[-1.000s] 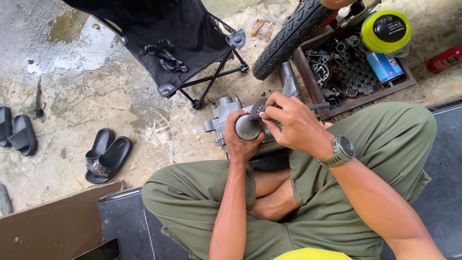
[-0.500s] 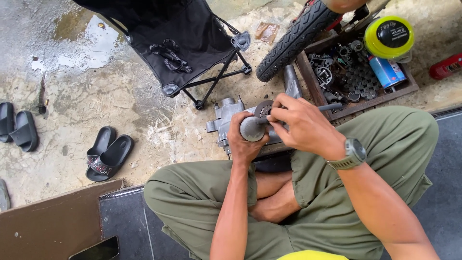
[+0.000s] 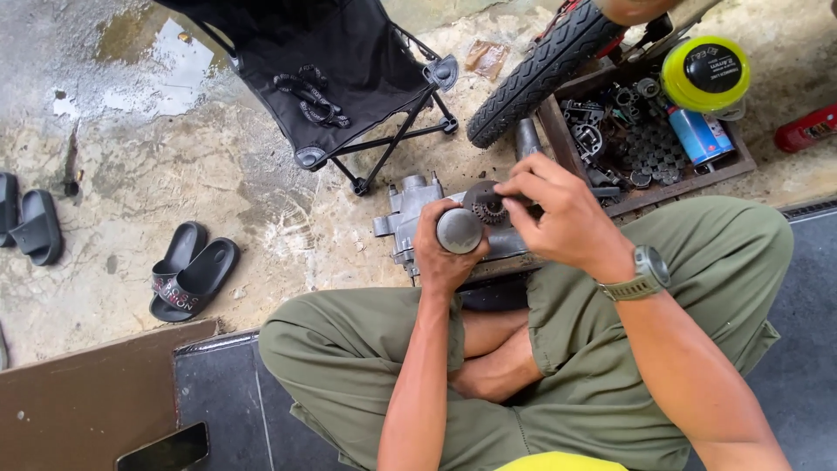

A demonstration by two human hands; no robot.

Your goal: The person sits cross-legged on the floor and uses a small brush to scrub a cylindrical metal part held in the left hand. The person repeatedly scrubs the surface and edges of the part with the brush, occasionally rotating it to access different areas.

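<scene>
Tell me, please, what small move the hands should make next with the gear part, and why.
Probably the right hand should ease the small toothed gear back toward the grey metal cylinder that the left hand grips. The gear sits just beside the cylinder's round end, apart from it, above the grey engine casing.

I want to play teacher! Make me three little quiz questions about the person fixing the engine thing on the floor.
1. True or false: the left hand holds a round grey metal cylinder.
2. Which hand pinches the small dark toothed gear? A) left B) right
3. Fill in: behind the wooden tray of metal parts leans a black rubber ____.

Key: 1 true; 2 B; 3 tyre.
</scene>
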